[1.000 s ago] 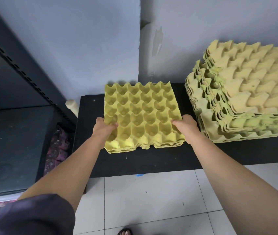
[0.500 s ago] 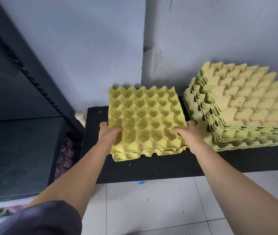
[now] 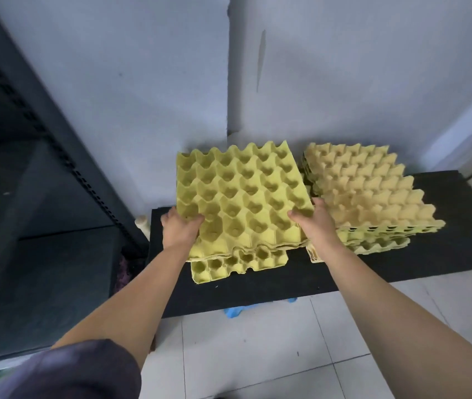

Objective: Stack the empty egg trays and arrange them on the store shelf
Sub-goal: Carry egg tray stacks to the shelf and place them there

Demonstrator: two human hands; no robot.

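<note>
A small bundle of yellow egg trays (image 3: 243,197) is gripped at its near corners by the left hand (image 3: 178,228) and right hand (image 3: 317,226), tilted above another tray (image 3: 237,264) on the black tabletop (image 3: 401,263), left of the paler stack (image 3: 367,194), presumably for nesting.

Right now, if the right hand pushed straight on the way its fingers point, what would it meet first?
Probably the pale tray stack beside it: the right hand grips the held yellow trays and points up-left along that stack; depth is unclear.
</note>
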